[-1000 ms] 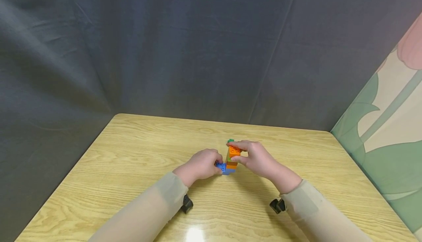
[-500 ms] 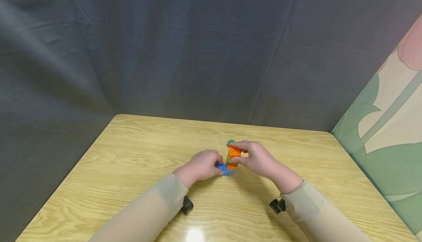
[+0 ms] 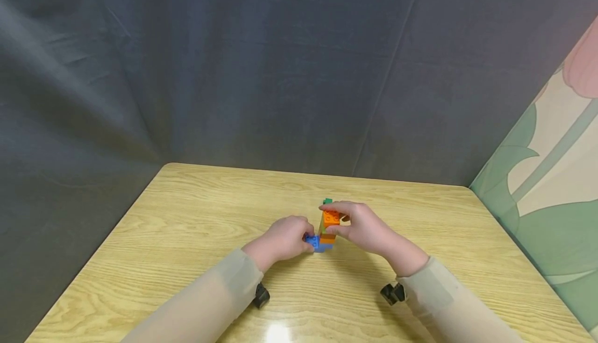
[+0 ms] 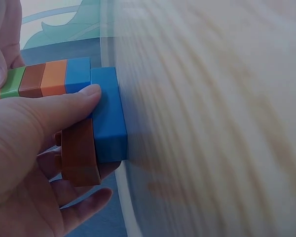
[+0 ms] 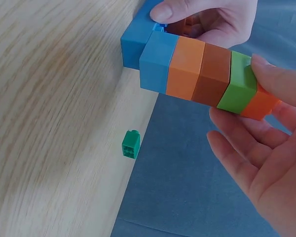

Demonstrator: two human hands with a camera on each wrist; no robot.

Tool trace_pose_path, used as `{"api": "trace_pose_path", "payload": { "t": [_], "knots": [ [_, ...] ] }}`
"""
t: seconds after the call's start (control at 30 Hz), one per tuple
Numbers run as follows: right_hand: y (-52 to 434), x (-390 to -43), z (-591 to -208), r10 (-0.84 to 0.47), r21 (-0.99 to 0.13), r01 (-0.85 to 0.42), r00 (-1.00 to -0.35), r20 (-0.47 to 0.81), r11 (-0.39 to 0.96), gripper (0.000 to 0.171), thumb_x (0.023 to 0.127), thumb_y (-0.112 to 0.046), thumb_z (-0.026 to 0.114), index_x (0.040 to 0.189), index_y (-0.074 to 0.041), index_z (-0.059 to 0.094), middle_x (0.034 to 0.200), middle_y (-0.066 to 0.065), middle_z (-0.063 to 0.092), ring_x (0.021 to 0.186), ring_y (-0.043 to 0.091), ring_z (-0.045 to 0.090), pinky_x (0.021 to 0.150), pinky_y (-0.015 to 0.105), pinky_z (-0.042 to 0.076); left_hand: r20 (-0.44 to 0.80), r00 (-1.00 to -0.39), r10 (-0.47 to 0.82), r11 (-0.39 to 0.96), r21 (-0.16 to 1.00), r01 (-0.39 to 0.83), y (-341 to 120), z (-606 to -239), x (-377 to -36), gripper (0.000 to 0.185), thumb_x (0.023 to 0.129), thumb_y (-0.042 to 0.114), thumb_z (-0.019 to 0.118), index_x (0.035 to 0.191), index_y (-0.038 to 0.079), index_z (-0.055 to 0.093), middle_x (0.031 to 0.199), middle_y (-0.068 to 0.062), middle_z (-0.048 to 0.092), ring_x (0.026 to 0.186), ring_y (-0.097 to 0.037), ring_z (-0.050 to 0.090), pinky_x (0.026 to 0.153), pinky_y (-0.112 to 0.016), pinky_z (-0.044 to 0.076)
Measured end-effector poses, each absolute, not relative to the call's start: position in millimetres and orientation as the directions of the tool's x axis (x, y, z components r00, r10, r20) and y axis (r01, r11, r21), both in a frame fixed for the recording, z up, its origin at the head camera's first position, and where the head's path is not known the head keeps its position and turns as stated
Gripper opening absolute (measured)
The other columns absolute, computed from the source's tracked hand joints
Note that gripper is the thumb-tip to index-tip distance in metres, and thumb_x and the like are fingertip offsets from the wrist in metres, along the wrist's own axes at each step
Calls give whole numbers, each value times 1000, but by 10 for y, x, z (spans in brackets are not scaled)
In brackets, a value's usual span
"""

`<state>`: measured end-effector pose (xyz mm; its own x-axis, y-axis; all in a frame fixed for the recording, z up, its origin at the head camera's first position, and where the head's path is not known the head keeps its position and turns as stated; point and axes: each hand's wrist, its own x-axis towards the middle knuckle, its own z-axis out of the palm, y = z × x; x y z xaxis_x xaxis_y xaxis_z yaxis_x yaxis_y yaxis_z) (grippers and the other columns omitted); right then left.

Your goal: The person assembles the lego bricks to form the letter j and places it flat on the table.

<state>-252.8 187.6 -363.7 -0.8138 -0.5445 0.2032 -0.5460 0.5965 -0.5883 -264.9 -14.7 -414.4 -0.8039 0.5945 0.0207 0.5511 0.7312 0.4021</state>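
A tower of stacked bricks (image 3: 328,229) stands on the wooden table (image 3: 187,218); from the bottom up it is blue, orange, brown, green and orange (image 5: 202,74). My left hand (image 3: 303,236) grips the wide blue base brick (image 4: 108,116), thumb along one side and fingers under the other. A brown brick (image 4: 79,155) sits on that base inside the hand. My right hand (image 3: 333,219) pinches the top orange brick (image 5: 259,104) between thumb and fingers. A small green brick (image 5: 130,144) lies loose on the table just behind the tower (image 3: 327,201).
A dark grey curtain (image 3: 261,73) hangs behind the table's far edge. On the right is a wall panel (image 3: 551,177) with a green and pink pattern. Bare wood surrounds the hands on all sides.
Both hands keep their grips on the tower. My left forearm has shifted slightly toward me; the bricks have hardly moved.
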Motion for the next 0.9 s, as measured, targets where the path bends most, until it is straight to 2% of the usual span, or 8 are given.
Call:
{"api": "trace_pose_path", "payload": {
  "t": [0.37,0.53,0.73,0.9],
  "knots": [
    [1851,-2501,-3617,-537,-613,-514,-827,168,600,47,76,-20,70,120,-24,55,96,-14,58,85,7,53,74,33,44,77,-720,690,692,220,687,-242,-4172,-2572,22,75,29,72,92,16,66,74,11,48,61,-6,44,60,-24,38],
    [1835,-2496,-3618,-540,-626,-504,-828,153,595,46,77,-21,70,121,-24,55,97,-13,57,85,9,53,73,29,45,82,-709,700,687,191,701,-314,-4208,-2552,24,75,30,72,95,18,64,73,12,46,61,-7,43,59,-26,36],
    [1846,-2519,-3630,-533,-659,-482,-834,143,578,45,78,-23,69,121,-24,54,96,-11,57,85,10,53,73,31,45,142,-687,713,674,133,727,-385,-4167,-2491,26,76,31,71,98,19,64,73,11,43,61,-7,41,62,-28,37],
    [1842,-2592,-3656,-530,-705,-469,-834,155,532,43,80,-21,67,120,-19,54,97,-6,58,84,13,54,72,33,45,189,-655,732,656,66,752,-405,-4112,-2441,25,75,30,72,96,20,65,80,9,47,68,-8,43,65,-29,37]
  ]
}}
